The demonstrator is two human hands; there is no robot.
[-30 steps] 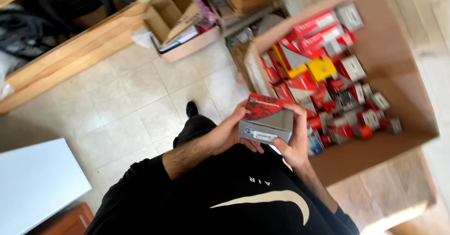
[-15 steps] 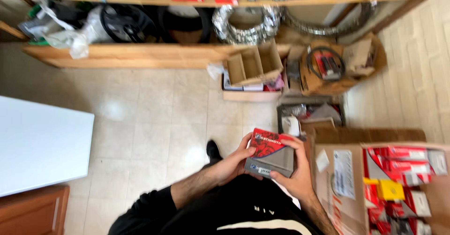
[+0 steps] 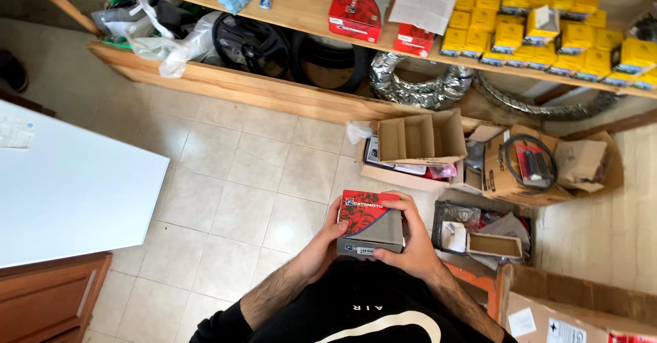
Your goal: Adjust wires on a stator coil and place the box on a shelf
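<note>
1. Since the earlier views, the look has swung away from the big carton of red packs toward the wooden shelf [image 3: 308, 4], while the red-and-grey box [image 3: 370, 222] has stayed clasped between both hands in front of the body.
2. Left hand [image 3: 327, 244] wraps the box's left side, with the thumb lying on its red top near the corner.
3. Right hand [image 3: 410, 237] closes on the right side, its fingers [image 3: 400, 203] curled over the far top edge. Both hands are shut on the box; neither is spread wide.
4. That box sits level above the tiled floor [image 3: 239, 179], close to the person's black shirt [image 3: 369, 315].
5. Beyond it on the floor stands an open cardboard box [image 3: 421, 138] with dividers, and to its right another carton [image 3: 520, 172] holding a coiled black cable.
6. Just right of the right hand lie a small open tray box [image 3: 494, 245] and loose packets.
7. On the shelf a larger red-and-grey box [image 3: 359, 1] stands upright, with rows of small yellow boxes [image 3: 547, 35] to its right.
8. Under the shelf lie black tyres [image 3: 328, 59] and silvery flexible hose [image 3: 424, 86].
9. At left, a white counter [image 3: 68, 186] fills the edge of view.
</note>
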